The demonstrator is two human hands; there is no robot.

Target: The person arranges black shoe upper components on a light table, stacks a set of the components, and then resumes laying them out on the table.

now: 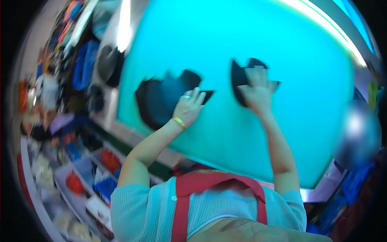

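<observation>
Black, thin, curved pieces (pixel 155 103) with pointed edges lie on the bright cyan tabletop (pixel 225 133), left of the middle. My left hand (pixel 188 107) rests at their right side, fingers stretched out and touching a pointed tip. A ring and a yellow bracelet show on this hand and wrist. Farther right, a smaller black piece (pixel 238 82) lies apart from the others. My right hand (pixel 258 92) is spread flat over it and hides its middle. Motion blurs the pieces; I cannot tell their exact kind or how many overlap.
Left of the table are a dark rounded object (pixel 108 65) and a blue crate (pixel 84 64). A divided bin (pixel 60 173) with red and blue things stands at lower left. Another person (pixel 48 92) is beyond. A shiny dark rounded object (pixel 356 137) sits at the table's right edge.
</observation>
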